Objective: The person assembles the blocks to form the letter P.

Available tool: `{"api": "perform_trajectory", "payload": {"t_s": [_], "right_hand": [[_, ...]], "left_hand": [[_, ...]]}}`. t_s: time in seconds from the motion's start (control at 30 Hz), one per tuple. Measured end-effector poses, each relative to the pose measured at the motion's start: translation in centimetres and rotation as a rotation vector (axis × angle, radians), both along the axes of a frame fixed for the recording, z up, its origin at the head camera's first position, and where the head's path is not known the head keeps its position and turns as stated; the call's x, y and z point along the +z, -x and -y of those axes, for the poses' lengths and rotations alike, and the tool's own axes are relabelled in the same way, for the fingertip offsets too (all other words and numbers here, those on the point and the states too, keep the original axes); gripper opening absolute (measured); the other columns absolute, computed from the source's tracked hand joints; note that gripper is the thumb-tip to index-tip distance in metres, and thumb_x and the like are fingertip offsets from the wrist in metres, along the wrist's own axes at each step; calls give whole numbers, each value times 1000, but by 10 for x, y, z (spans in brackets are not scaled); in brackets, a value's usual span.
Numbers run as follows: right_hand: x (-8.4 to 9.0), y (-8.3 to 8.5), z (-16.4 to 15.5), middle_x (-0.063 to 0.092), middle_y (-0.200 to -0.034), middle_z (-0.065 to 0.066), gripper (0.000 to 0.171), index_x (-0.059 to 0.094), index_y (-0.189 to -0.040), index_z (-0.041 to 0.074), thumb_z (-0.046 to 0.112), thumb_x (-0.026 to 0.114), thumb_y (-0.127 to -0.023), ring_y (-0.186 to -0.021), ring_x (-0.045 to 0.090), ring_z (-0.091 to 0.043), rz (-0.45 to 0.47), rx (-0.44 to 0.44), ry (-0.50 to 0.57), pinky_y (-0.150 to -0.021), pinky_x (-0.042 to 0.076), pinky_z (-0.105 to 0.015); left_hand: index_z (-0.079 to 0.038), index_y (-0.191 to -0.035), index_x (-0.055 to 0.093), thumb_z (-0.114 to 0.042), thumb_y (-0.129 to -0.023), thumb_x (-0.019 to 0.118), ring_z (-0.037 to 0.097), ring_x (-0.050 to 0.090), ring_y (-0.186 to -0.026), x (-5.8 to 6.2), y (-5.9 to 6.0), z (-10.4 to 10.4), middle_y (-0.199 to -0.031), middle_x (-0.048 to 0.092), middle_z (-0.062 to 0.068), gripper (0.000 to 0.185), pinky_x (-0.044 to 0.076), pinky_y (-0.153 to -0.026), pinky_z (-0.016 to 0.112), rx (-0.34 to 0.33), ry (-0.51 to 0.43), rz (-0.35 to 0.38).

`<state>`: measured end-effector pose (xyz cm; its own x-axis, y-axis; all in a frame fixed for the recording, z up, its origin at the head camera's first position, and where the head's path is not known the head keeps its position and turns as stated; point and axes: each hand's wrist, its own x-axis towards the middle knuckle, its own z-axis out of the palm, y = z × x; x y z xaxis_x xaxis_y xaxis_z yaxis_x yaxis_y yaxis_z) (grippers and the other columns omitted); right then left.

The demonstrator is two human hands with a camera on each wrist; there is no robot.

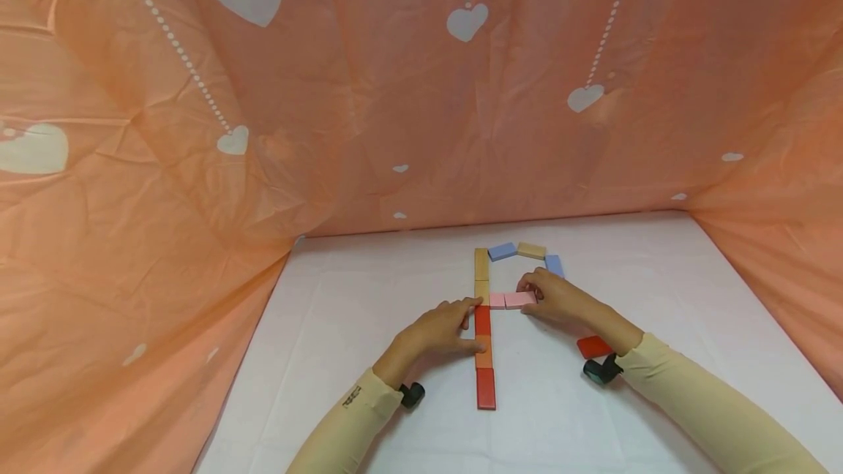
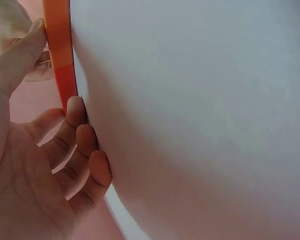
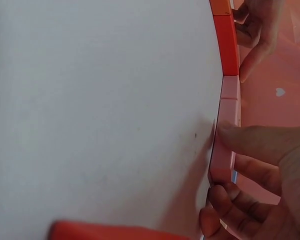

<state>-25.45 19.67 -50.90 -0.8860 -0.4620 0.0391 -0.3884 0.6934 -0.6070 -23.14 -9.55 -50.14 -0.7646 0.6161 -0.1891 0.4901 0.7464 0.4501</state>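
Flat coloured blocks form a straight column on the white surface: yellow (image 1: 481, 263) at the far end, then red (image 1: 483, 319), orange (image 1: 484, 361) and red (image 1: 486, 390). My left hand (image 1: 437, 328) lies along the column's left side, its thumb touching the orange block and its index fingertip by the yellow-red joint. From the column a short pink block (image 1: 497, 301) and a longer pink block (image 1: 516, 300) run rightward. My right hand (image 1: 558, 300) pinches the longer one's right end between thumb and fingers (image 3: 220, 197). The two pink blocks sit end to end.
A blue block (image 1: 503, 251), a yellow block (image 1: 532, 250) and another blue block (image 1: 555, 265) curve from the column's top toward my right hand. One loose red block (image 1: 593, 347) lies under my right wrist. Orange cloth (image 1: 408, 93) with white hearts walls the back and sides.
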Motion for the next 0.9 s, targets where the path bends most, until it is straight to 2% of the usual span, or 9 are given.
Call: {"api": "perform_trajectory", "payload": {"t_s": [0.23, 0.57, 0.7, 0.9], "right_hand": [[6, -4, -2, 61, -100, -5, 29, 71, -114, 7, 14, 87, -90, -89, 55, -20, 13, -10, -8, -80, 51, -35], [20, -20, -21, 66, -111, -7, 32, 71, -122, 4, 15, 83, -95, -104, 60, -26, 56, -38, 6, -95, 55, -47], [20, -28, -31, 67, -112, -6, 32, 71, -122, 5, 15, 83, -95, -104, 61, -25, 27, -19, 21, -94, 55, -46], [19, -40, -48, 69, -113, -5, 32, 72, -121, 4, 15, 85, -93, -102, 62, -23, -2, 24, 85, -89, 55, -36]], "left_hand": [[-16, -164, 43, -52, -90, 85, 9, 50, -93, -2, 1, 0, -99, 55, -9, 93, 43, -78, 26, -2, 1, 0], [-15, -165, 42, -51, -90, 85, 9, 49, -93, 0, 1, 1, -99, 54, -9, 93, 43, -78, 26, 1, 1, 16], [-15, -165, 42, -50, -90, 86, 9, 49, -93, 0, 1, 1, -99, 55, -9, 93, 43, -78, 25, -3, -2, 18], [-15, -165, 42, -50, -90, 86, 8, 49, -92, -1, 1, 2, -98, 54, -9, 93, 41, -76, 24, -7, -7, 12]]}}
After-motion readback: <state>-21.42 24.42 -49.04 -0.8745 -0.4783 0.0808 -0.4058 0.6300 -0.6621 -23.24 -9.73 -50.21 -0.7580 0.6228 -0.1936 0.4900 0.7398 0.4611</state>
